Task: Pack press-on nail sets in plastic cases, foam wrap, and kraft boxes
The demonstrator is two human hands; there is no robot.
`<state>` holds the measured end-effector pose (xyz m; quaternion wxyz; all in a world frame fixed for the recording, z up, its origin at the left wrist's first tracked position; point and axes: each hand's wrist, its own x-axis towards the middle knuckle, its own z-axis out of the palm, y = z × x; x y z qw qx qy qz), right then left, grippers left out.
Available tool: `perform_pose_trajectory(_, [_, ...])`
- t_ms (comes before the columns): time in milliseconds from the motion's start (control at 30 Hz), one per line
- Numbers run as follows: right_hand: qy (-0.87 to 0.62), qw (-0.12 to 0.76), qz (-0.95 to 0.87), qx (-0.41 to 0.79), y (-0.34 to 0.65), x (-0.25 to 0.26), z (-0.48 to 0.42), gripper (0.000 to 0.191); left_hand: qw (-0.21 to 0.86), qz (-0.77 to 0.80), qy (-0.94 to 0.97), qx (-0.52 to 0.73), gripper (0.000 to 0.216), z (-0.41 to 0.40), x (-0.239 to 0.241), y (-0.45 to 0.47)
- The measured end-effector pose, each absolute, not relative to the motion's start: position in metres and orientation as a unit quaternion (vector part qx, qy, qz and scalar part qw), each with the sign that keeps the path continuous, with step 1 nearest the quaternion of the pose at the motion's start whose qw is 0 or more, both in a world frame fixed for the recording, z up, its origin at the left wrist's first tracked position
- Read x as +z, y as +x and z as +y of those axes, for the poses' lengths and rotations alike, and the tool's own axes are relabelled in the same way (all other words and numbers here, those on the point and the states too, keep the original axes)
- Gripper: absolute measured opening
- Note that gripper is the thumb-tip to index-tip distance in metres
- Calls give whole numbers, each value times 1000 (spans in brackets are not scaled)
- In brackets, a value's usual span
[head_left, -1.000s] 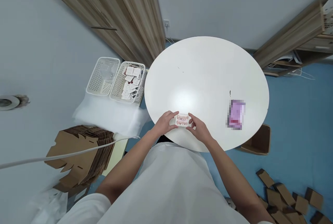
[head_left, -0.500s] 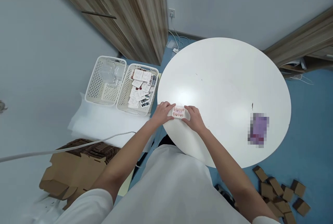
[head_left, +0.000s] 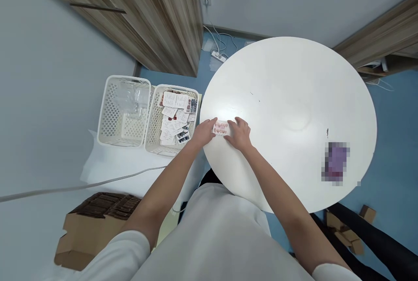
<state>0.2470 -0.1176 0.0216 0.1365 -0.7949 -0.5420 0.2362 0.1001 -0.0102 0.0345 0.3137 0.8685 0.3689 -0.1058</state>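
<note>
A small card of pink press-on nails (head_left: 220,128) lies at the near left part of the round white table (head_left: 294,81), its nails in two rows. My left hand (head_left: 204,132) grips its left edge, thumb and fingers closed at the corners. On the opposite edge, my right hand (head_left: 240,135) holds the card with thumb and bent fingers. Whether the card rests flat or is slightly raised I cannot tell. To the left of the table, a white basket (head_left: 148,135) contains several white cards and nail sets in dark, red and grey shades.
Another white basket (head_left: 102,118) holds clear plastic packaging. A blurred purple item (head_left: 336,159) lies on the table's right side. Flattened cardboard boxes (head_left: 88,233) sit lower left, below a pale cable (head_left: 98,184). Another person's black-clad legs (head_left: 369,229) stand near small brown boxes (head_left: 351,234).
The head view has shifted slightly. Both hands stay at the card, and the right fingers look more bent. A person's dark legs have come into view at lower right.
</note>
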Motion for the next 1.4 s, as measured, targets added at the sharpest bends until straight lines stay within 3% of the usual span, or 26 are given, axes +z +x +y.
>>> perform_pose_trajectory(667, [-804,114,-532,242,239,20,-121,73,342,402,845,-88,67,-16,31,93])
perform_pose_trajectory(867, [-810,112,-526,233,236,17,-124,62,337,424,837,-76,63,-26,32,90])
perform_pose_trajectory(1167, [-817,106,-518,229,236,15,-121,62,331,436,835,-63,62,-28,30,91])
perform_pose_trajectory(1400, [-793,221,-516,239,232,21,-152,62,319,454,832,3,72,-47,31,87])
